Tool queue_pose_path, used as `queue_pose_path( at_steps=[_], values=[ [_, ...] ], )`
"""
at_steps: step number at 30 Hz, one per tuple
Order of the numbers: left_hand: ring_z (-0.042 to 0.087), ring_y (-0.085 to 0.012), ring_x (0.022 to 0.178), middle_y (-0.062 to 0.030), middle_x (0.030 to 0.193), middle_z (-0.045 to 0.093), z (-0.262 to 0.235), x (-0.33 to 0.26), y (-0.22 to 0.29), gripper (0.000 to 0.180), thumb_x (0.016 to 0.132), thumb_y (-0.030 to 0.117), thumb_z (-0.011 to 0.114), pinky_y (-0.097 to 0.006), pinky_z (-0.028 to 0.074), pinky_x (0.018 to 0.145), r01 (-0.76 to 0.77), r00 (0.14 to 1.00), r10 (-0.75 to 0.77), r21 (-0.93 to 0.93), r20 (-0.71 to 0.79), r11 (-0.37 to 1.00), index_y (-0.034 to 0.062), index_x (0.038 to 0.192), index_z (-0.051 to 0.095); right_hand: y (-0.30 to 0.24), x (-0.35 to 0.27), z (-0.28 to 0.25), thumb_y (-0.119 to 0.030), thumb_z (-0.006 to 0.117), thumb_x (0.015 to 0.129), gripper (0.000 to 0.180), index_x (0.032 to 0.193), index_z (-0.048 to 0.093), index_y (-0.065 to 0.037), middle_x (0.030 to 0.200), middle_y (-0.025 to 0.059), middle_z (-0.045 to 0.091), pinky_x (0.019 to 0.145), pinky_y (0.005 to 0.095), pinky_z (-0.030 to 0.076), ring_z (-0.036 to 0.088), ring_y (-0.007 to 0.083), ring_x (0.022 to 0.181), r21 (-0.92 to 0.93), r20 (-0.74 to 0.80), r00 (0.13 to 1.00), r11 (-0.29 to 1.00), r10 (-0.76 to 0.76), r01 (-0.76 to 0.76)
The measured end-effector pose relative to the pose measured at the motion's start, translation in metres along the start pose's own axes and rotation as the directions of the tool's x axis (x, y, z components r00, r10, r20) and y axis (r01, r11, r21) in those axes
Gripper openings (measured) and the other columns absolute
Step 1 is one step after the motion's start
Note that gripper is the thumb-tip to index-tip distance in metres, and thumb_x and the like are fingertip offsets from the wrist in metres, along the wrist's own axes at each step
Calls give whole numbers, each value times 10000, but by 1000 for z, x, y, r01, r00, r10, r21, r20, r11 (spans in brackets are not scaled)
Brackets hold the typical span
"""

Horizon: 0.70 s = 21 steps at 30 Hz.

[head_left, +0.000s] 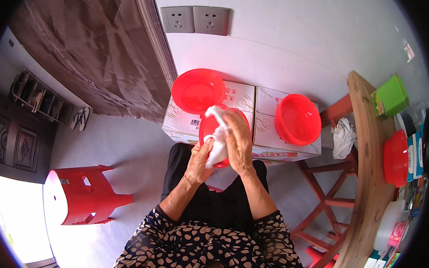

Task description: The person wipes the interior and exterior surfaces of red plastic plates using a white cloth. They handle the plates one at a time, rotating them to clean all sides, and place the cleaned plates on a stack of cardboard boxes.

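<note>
Above my lap I hold a small red plastic bowl point(207, 129), its near rim between my hands. My left hand point(199, 161) grips the bowl's left side, with its thumb against a crumpled white cloth point(217, 151). Pressing that cloth onto the bowl, my right hand point(238, 142) has its fingers bent over it; the fingertips are partly hidden. Just beyond the held bowl, a larger red basin point(197, 91) rests on a white carton point(242, 101). Another red basin point(298, 119) sits on a second carton point(265, 131) to the right.
At right stands a wooden table point(365, 198) on red legs, bearing a green box point(390, 97), a red bowl point(396, 158) and packages. A white cloth point(343, 138) hangs beside it. A red stool point(85, 195) lies sideways on the left floor; slippers point(80, 118) are farther back.
</note>
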<state>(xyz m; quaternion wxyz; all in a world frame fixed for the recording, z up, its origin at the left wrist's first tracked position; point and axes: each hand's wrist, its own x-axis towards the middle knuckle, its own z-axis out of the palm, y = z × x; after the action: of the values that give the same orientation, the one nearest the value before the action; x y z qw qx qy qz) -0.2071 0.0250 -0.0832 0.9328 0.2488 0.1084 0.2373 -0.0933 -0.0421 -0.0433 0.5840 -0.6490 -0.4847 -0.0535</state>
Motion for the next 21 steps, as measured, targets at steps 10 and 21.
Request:
queue_pose_path(
  at_steps=[10, 21],
  values=[
    [551, -131, 1066, -34, 1175, 583, 30, -4, 4, 375, 899, 128, 591, -328, 462, 905, -12, 998, 6, 104, 66, 995, 62, 1254, 488, 39, -32, -29, -342, 521, 937, 438, 1235, 512, -21, 1069, 82, 573, 612, 211, 457, 555, 122, 870, 449, -92, 696, 654, 712, -609],
    [553, -105, 1038, -25, 1178, 569, 2, -7, 1, 666, 801, 406, 702, -271, 458, 890, -55, 974, -11, 285, 225, 957, 101, 1324, 423, -63, -21, -13, -84, 661, 729, 248, 974, 627, -65, 1067, 32, 597, 872, 371, 365, 509, 242, 985, -480, 142, 972, 846, -185, 231]
  ],
)
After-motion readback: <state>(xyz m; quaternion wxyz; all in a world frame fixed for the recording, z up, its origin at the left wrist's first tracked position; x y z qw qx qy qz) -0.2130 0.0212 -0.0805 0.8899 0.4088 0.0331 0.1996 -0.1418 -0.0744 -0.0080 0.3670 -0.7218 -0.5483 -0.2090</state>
